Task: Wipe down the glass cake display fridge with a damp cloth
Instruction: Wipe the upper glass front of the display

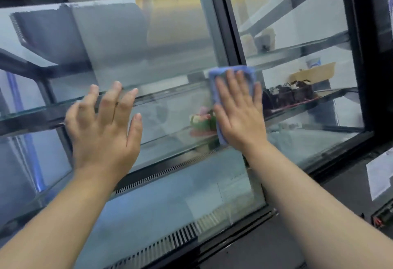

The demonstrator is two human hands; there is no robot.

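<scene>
My left hand (104,132) is resting flat, fingers released, on the smooth glass door (148,56) of the fridge. My right hand (238,111), fingers straight, is pressing the soft blue cloth (231,72) against it. Behind, I am seeing a dark lumpy cake (289,95).

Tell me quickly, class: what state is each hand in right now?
Left hand: open, fingers spread, holding nothing.
Right hand: open, flat fingers pressing the cloth on the glass.
</scene>
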